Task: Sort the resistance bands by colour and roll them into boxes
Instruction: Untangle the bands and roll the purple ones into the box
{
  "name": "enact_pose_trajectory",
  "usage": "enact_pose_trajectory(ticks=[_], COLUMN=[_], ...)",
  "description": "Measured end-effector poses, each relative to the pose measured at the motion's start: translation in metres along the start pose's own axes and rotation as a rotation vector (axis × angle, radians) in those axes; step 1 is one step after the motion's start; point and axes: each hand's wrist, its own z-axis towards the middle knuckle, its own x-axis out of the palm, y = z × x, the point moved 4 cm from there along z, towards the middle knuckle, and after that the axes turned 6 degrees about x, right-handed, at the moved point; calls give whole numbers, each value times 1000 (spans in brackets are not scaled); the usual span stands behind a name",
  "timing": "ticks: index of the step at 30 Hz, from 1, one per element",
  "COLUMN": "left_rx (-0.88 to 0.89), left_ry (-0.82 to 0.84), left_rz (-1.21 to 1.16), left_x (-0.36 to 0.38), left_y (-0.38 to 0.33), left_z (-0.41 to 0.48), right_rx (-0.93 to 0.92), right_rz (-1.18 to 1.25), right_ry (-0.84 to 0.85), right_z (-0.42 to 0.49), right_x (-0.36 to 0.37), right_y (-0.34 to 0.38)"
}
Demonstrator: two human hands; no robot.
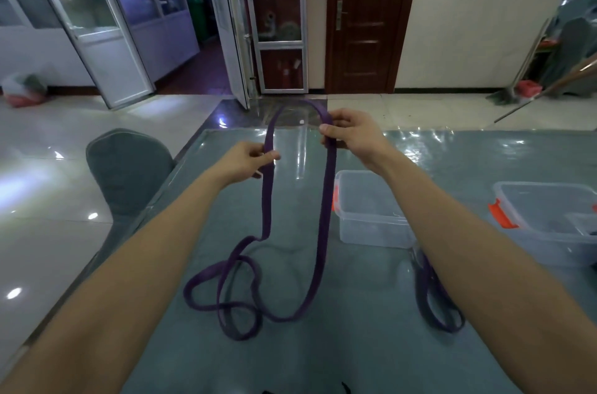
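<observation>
A long purple resistance band is lifted above the table in an arch. My left hand pinches its left strand and my right hand grips its right strand near the top. The band's lower part lies in loose loops on the table at the near left. A second purple band lies on the table, partly hidden under my right forearm. A clear plastic box with an orange clip stands right of the held band. A larger clear box with orange clips stands at the far right.
The table has a grey-green cover under a glossy sheet. A grey covered chair stands at its left edge. Beyond are a tiled floor, glass doors and a brown wooden door. A broom leans at the right.
</observation>
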Motion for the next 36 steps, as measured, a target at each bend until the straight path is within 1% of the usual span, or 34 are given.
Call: enact_pose_trajectory(ticks=[3, 4, 6, 8, 9, 12, 14, 15, 17, 19, 22, 24, 25, 26, 28, 30, 31, 33, 35, 36], left_rx=[-29, -29, -17, 13, 30, 41, -26, -82, -211, -291, -289, -227, -209, -200, -223, -249, -250, -242, -282, -305], left_ry=[144, 185, 225, 187, 156, 67, 32, 57, 158, 245, 375, 422, 428, 428, 398, 394, 410, 391, 267, 204], left_rz=[45, 50, 42, -6, -27, -3, 87, 125, 198, 352, 611, 703, 713, 700, 584, 478, 454, 441, 316, 231], left_x=[22, 31, 47, 57, 61, 71, 78, 83, 95, 100, 105, 112, 116, 120, 127, 131, 132, 131, 124, 119], left_y=[18, 20, 17, 8, 4, -1, 16, 32, 75, 124, 178, 197, 202, 206, 213, 221, 225, 235, 241, 242], left_z=[-3, -3, -2, 2, 4, 8, 0, -8, -34, -66, -112, -132, -136, -137, -137, -138, -141, -144, -145, -144], right_rx=[-34, -49, -79, -105, -118, -138, -143, -132, -82, 5, 140, 203, 245, 288, 326, 295, 269, 242, 258, 260], right_rz=[-39, -98, -310, -535, -610, -705, -709, -694, -666, -693, -785, -858, -884, -902, -960, -1008, -1010, -1013, -1038, -1056], right_ry=[36, 60, 105, 117, 113, 74, 52, 57, 107, 194, 326, 347, 335, 313, 252, 205, 214, 332, 462, 483], right_z=[2, 3, 3, 2, 1, -6, -12, -15, -22, -31, -47, -58, -63, -68, -81, -95, -104, -120, -132, -134], right_x=[-5, -6, -6, -6, -7, -12, -11, -8, 5, 24, 50, 62, 66, 70, 78, 92, 103, 138, 177, 193], right_y=[8, 11, 15, 16, 16, 14, 8, 3, -16, -43, -98, -137, -157, -175, -207, -232, -243, -264, -286, -295])
